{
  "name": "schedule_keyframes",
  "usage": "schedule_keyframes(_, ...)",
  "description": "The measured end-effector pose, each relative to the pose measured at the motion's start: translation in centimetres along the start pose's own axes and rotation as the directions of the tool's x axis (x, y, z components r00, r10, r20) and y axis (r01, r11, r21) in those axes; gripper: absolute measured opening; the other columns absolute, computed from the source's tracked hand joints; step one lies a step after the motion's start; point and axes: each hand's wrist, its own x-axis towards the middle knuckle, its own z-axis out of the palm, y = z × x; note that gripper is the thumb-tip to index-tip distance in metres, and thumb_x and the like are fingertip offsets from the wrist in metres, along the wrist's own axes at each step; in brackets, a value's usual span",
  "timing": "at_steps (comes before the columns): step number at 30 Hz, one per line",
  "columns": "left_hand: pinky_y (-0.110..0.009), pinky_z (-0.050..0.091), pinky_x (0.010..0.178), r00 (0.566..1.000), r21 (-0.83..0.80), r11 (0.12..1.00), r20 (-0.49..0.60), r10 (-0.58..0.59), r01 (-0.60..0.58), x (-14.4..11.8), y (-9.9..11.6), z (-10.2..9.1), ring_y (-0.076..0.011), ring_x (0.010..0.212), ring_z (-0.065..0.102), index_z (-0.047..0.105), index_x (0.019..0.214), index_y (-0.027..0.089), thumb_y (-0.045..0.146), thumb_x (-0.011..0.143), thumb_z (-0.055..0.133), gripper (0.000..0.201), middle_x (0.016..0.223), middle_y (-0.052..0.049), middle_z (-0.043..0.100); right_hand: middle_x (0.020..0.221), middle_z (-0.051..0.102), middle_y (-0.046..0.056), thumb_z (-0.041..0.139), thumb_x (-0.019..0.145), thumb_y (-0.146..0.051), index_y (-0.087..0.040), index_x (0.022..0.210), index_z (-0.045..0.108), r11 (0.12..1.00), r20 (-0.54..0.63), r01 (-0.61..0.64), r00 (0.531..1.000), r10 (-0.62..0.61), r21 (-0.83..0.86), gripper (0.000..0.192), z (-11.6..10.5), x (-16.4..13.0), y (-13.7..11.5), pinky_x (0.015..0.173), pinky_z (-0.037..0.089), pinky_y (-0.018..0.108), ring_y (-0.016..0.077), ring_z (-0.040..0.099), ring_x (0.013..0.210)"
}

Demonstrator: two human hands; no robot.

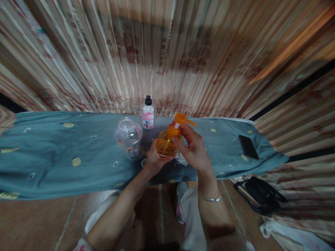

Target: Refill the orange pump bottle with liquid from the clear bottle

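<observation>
Left hand (154,160) closed round orange pump bottle (165,143) to steady it; right hand (192,146) fingers pinched on pump collar (173,132) for twisting grip.

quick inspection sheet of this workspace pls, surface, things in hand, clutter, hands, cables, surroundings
surface: narrow table under a blue-grey cloth with small yellow motifs.
job's things: orange pump bottle, held upright just above the cloth; its orange pump head is raised, spout pointing right.
clutter: clear plastic jar, no lid seen on it; small clear bottle with black cap and pink label; black phone lying flat; white crumpled cloth behind the right hand.
hands: left hand cups the bottle's base; right hand grips at the pump collar.
cables: nothing seen.
surroundings: striped patterned curtain behind; black bag on the floor at right.
</observation>
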Motion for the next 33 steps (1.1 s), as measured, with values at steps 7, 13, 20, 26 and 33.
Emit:
schedule_keyframes(7,-0.048,0.057,0.097,1.0,0.024,1.0,-0.012,-0.008,0.008,0.0,-0.3,-0.1,-0.0296,0.107,0.073,0.053,0.118,0.02,0.021,0.046,0.095,0.083,0.116,-0.009,0.072,0.117,0.075,0.006,0.071,0.087,-0.041,-0.026,0.119,0.067,0.991,-0.124,-0.019,0.992,0.003,-0.133,0.035,0.4,-0.1,-0.5,0.1,0.056,0.042,0.0264,0.071,0.111)
schedule_keyframes(13,-0.047,0.058,0.093,0.999,0.069,0.998,-0.041,-0.004,0.007,0.1,-0.4,-0.2,-0.0291,0.101,0.073,0.054,0.117,0.021,0.022,0.045,0.096,0.083,0.108,-0.006,0.073,0.115,0.075,0.008,0.079,0.079,-0.049,-0.025,0.125,0.064,0.977,-0.196,-0.079,0.98,0.04,-0.198,0.054,0.7,0.0,-0.9,0.098,0.058,0.045,0.0296,0.072,0.109)
schedule_keyframes(20,-0.046,0.056,0.098,1.0,0.054,0.999,-0.027,-0.002,0.004,0.0,-0.2,-0.2,-0.0281,0.106,0.072,0.054,0.117,0.021,0.023,0.046,0.096,0.083,0.113,-0.007,0.073,0.125,0.072,0.006,0.069,0.09,-0.041,-0.027,0.134,0.057,1.0,0.008,-0.024,1.0,0.024,0.009,0.048,-0.3,-0.1,-0.6,0.105,0.055,0.04,0.0249,0.068,0.119)
schedule_keyframes(26,-0.047,0.057,0.096,1.0,0.035,0.999,-0.015,-0.013,0.014,0.0,0.0,-0.1,-0.0295,0.106,0.073,0.054,0.116,0.02,0.021,0.047,0.096,0.081,0.114,-0.009,0.073,0.11,0.075,0.004,0.066,0.09,-0.037,-0.026,0.117,0.065,1.0,-0.019,-0.006,1.0,0.005,-0.028,0.029,-0.2,0.1,-0.5,0.1,0.055,0.04,0.0242,0.071,0.108)
schedule_keyframes(33,-0.048,0.058,0.096,1.0,0.033,0.999,-0.023,-0.019,0.02,0.0,0.0,-0.1,-0.0297,0.104,0.074,0.053,0.115,0.021,0.018,0.047,0.095,0.081,0.113,-0.008,0.074,0.112,0.076,0.004,0.08,0.078,-0.045,-0.027,0.117,0.066,0.991,-0.15,-0.077,0.987,0.061,-0.108,0.045,0.1,0.2,-0.9,0.101,0.055,0.043,0.0271,0.071,0.11)
